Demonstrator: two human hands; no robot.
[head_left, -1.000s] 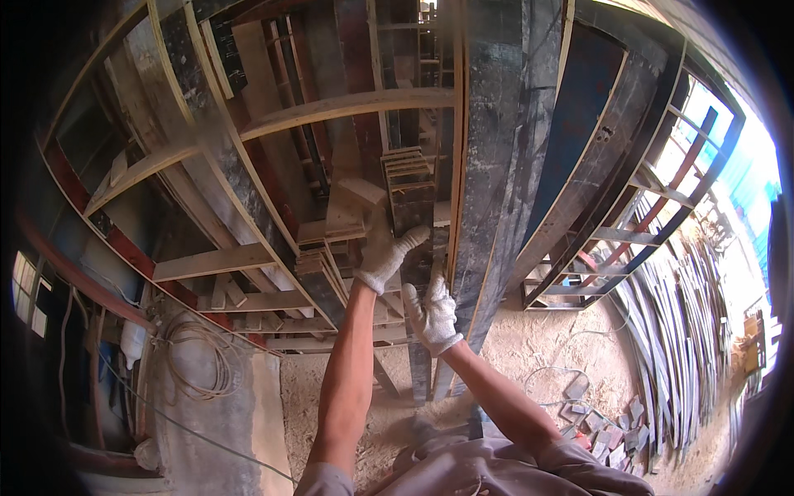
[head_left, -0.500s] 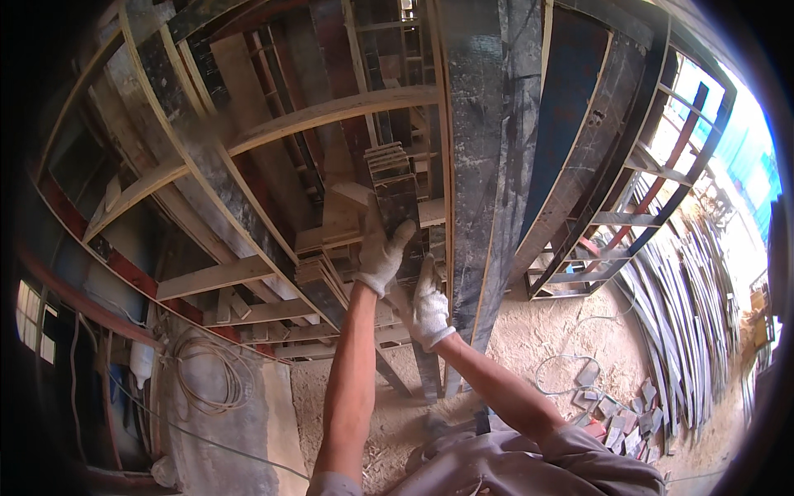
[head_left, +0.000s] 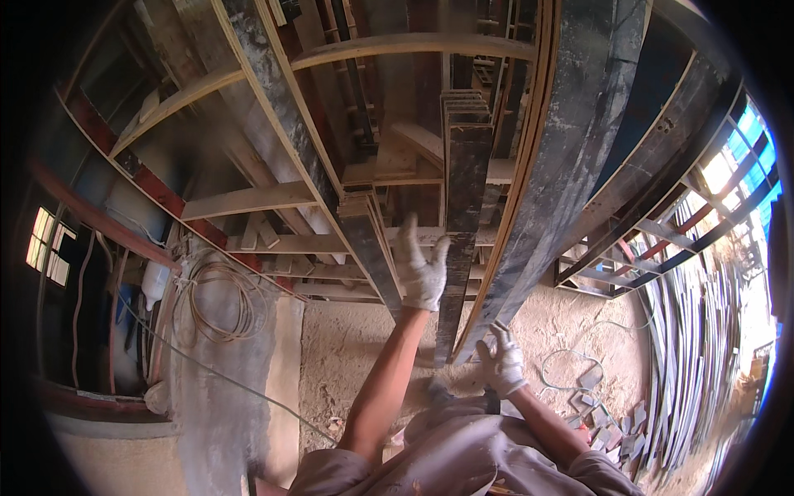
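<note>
White work gloves cover both hands. My left hand (head_left: 423, 277) is raised with thumb and fingers spread, holding nothing. Just right of it stands a narrow stack of dark-faced plywood strips (head_left: 466, 174). To its left is a shorter bundle of strips (head_left: 361, 223). My right hand (head_left: 502, 364) is lower down, close to the bottom end of a wide stack of dark plywood boards (head_left: 546, 182). Its fingers are slightly bent and apart, with nothing seen in them; whether it touches the boards I cannot tell.
Wooden racking with a curved crosspiece (head_left: 413, 47) rises ahead. At far right lie many long thin strips (head_left: 682, 355), with small offcuts (head_left: 608, 422) nearer me. Coiled hose (head_left: 219, 302) hangs at left, and a thin cable (head_left: 248, 384) crosses there. Sawdust covers the floor (head_left: 347, 347).
My hands have moved apart and back from the strips between the boards. The right hand has dropped lower and to the right. The whole view has shifted, so the racking appears farther right.
</note>
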